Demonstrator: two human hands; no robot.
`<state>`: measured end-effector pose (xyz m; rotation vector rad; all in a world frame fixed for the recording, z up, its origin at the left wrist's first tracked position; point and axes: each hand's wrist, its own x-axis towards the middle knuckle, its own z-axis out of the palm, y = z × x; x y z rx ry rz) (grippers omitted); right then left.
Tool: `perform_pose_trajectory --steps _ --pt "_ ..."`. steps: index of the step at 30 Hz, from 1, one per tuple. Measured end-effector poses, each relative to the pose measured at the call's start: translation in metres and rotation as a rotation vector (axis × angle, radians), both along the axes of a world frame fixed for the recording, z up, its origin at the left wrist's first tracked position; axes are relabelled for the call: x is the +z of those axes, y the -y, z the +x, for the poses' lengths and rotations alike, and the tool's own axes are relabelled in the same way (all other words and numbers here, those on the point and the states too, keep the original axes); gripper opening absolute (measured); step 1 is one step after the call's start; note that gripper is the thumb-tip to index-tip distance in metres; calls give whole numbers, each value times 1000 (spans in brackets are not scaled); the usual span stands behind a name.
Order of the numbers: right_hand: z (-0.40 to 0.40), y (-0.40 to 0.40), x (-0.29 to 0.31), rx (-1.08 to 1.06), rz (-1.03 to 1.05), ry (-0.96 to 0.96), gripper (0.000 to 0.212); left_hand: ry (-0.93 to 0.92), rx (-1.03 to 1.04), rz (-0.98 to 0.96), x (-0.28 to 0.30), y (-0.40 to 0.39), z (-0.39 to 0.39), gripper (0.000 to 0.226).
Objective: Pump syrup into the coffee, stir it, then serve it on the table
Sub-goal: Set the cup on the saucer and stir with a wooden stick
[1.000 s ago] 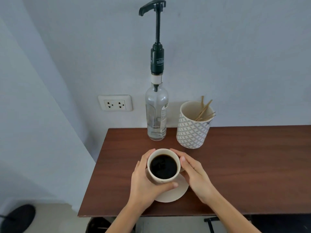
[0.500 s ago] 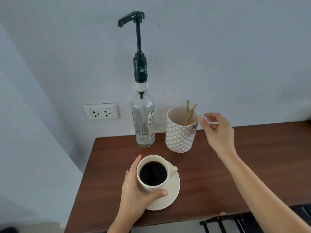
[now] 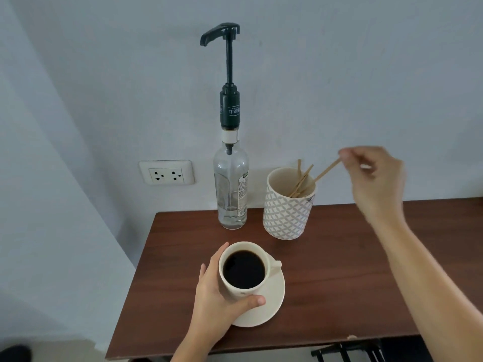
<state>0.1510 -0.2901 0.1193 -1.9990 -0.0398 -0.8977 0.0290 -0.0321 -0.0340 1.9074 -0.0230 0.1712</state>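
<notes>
A cream cup of black coffee (image 3: pixel 244 270) stands on a cream saucer (image 3: pixel 266 307) near the front left of the brown table (image 3: pixel 339 270). My left hand (image 3: pixel 217 291) wraps around the cup's left side, thumb on its front. Behind it, against the wall, stands a clear syrup bottle (image 3: pixel 230 189) with a tall black pump (image 3: pixel 227 37), its spout pointing left. To its right a white patterned holder (image 3: pixel 287 207) contains several wooden stir sticks. My right hand (image 3: pixel 373 178) pinches the top of one stir stick (image 3: pixel 326 169), whose lower end is still inside the holder.
A white double wall socket (image 3: pixel 167 172) sits left of the bottle. The table's left edge (image 3: pixel 136 270) drops to the floor beside the cup. A dark chair frame (image 3: pixel 345 352) shows under the table's front edge.
My right hand left the cup, rose to the stick holder and pinched a stir stick. My left hand stayed on the cup.
</notes>
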Motion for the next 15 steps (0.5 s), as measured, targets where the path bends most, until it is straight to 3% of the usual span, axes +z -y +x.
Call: perform_pose_trajectory --steps 4,6,8,11,15 --pt "-39 6 60 85 193 252 12 -17 -12 -19 2 0 0 106" --pt "-61 -4 69 298 297 276 14 -23 -8 -13 5 1 0 104" --pt "-72 -28 51 433 260 185 12 -26 -5 -2 6 1 -1 101" --pt "-78 -65 -8 449 91 -48 17 -20 -9 15 6 0 -1 97" --pt "-78 -78 -61 476 45 -250 10 -4 -18 22 9 -1 -2 97"
